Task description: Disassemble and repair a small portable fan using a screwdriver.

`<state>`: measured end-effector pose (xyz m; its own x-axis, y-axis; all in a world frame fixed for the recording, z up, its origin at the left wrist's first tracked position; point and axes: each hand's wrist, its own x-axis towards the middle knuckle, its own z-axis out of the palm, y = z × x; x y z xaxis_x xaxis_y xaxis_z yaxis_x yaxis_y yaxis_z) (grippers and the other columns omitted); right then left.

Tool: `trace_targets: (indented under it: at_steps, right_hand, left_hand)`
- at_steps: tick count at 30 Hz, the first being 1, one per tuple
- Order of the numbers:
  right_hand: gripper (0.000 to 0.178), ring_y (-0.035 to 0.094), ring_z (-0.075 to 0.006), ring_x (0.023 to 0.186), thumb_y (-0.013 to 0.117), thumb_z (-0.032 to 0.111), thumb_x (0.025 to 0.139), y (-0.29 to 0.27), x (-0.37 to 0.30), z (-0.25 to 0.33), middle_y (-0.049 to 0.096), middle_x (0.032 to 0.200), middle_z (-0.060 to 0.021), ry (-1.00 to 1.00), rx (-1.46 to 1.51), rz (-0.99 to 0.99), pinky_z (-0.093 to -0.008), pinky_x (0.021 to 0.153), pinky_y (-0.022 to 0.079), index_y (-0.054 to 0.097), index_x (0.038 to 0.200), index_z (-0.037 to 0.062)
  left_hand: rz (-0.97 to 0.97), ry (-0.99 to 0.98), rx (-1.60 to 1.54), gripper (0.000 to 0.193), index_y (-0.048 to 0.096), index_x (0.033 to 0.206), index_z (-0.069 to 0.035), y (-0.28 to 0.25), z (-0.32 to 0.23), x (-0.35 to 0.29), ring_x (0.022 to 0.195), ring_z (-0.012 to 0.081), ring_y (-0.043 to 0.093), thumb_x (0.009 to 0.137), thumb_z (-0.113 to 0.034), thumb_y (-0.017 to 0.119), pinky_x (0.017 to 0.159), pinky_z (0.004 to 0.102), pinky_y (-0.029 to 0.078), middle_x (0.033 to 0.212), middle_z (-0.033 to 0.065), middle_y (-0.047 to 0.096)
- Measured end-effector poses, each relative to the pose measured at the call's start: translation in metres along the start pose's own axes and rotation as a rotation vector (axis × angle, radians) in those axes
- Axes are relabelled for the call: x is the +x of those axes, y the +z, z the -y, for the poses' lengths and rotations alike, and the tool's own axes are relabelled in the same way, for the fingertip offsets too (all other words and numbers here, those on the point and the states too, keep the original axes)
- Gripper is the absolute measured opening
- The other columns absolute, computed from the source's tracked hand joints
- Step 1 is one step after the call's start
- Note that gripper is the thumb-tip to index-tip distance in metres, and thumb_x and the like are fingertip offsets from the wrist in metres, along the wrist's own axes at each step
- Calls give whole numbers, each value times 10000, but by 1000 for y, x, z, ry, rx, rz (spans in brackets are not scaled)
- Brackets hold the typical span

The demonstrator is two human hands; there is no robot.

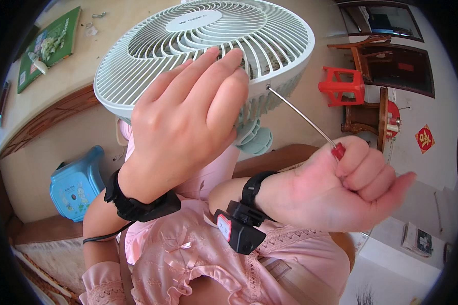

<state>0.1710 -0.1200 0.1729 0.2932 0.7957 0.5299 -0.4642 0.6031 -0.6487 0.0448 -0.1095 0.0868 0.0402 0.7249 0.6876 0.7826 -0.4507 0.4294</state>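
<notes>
A pale green electric fan (152, 40) lies tilted with its round grille facing up, above my lap. My left hand (188, 101) grips its near rim, fingers stretched together across the slats; the thumb is hidden. My right hand (361, 188) is closed in a fist around the red handle of a screwdriver (303, 117). The long metal shaft slants up to the left, and its tip meets a small hole in the side of the fan's rim. Most of the handle is inside the fist. Part of the fan's green base shows below the rim.
A wooden table (102, 30) at the upper left bears a green book (51, 48) and small metal bits. A blue child's chair (76, 188) stands at the left. To the right are a red plastic stool (341, 86) and wooden furniture. Black straps with devices circle both wrists.
</notes>
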Motion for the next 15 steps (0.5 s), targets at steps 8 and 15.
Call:
trace_targets:
  at_steps: [8,15]
  right_hand:
    - [353,256,-101,522,353,237,965,-6,0,-16,304,565,48,-236,40,134,-266,548,248,391,635,120]
    - [213,493,-184,864,376,137,952,-14,2,-2,516,859,-69,-297,-301,217,-361,857,411,456,1127,44]
  left_hand:
    - [-12,-8,75,564,535,952,-57,7,-3,1,988,224,605,422,-97,724,766,298,483,1092,63,618]
    - [-45,-6,68,580,531,969,-67,8,0,-2,984,231,598,426,-101,730,769,306,483,1112,56,602]
